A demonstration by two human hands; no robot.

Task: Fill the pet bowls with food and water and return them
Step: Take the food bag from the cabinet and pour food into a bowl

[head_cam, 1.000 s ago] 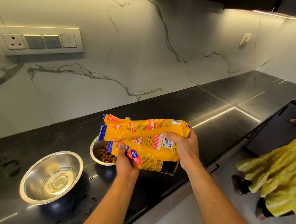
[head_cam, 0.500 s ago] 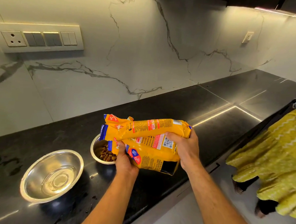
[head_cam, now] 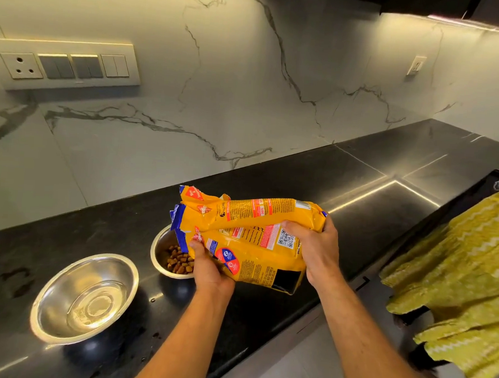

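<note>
Both hands curl in a grip, left hand (head_cam: 209,269) seemingly pinching, right hand (head_cam: 316,250) clasping from above.

Two steel bowls (head_cam: 85,297) (head_cam: 164,252) stand on the counter, one yellow food bag (head_cam: 248,240) is held by two hands (head_cam: 209,269) (head_cam: 314,250), and one switch panel (head_cam: 67,65) hangs on the wall

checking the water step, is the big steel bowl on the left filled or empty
Filled in part: clear water lies in the bottom of the big steel bowl, well below its rim, on the black counter.
</note>
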